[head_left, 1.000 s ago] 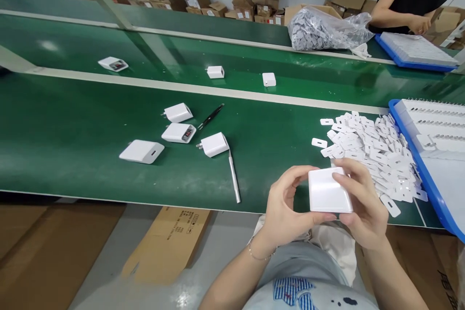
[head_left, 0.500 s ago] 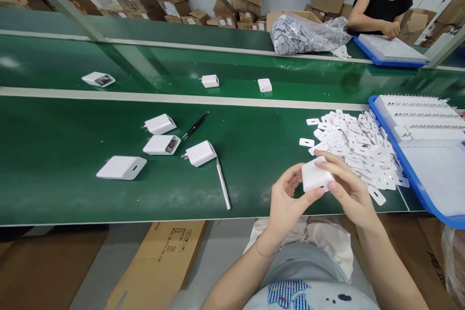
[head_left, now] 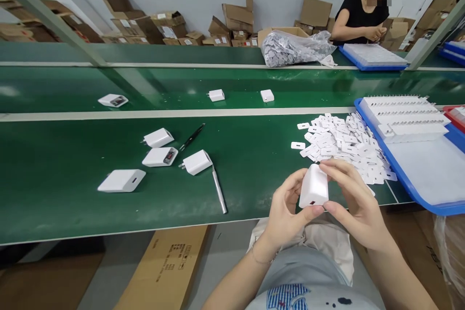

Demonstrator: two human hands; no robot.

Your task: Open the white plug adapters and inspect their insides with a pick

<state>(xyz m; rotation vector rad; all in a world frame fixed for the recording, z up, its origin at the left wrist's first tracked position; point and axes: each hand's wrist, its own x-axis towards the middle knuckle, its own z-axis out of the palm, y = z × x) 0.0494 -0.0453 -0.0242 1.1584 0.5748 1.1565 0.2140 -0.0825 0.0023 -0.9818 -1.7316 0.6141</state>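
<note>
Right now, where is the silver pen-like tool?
In the head view, the silver tool lies left of the left hand, near the front edge of the green table, its upper end at the corner of a white charger.

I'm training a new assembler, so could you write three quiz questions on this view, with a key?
1. True or false: the left hand and right hand both touch one white charger housing.
2. The heap of white slotted plates lies beside which tray? A green, B blue, C yellow.
3. Fill in: ____ other charger housings lie on the near side of the white strip.
Key: 1 true; 2 B; 3 four.
</note>
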